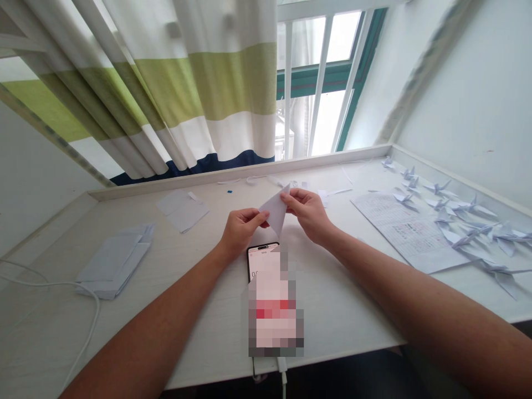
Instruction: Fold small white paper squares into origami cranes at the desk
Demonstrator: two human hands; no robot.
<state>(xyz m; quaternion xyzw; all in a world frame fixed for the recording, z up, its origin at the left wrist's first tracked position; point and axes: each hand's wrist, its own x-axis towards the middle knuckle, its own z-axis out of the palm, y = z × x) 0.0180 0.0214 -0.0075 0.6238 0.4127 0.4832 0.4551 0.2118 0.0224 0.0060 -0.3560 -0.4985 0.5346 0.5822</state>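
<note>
Holding folded paper (276,215) in left fingers (260,218) and right fingers (286,198). Could crease askew from uneven pull, or drop towards phone (266,263) from a loose pinch.

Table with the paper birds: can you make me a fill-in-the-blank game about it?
1. The left hand and the right hand hold a folded paper whose colour is ____.
2. Seen by the person, the paper birds are on the ____ side of the table.
3. The phone lies with its screen facing ____.
4. The wide band across the middle of the curtain is ____.

Missing words: white; right; up; green.
</note>
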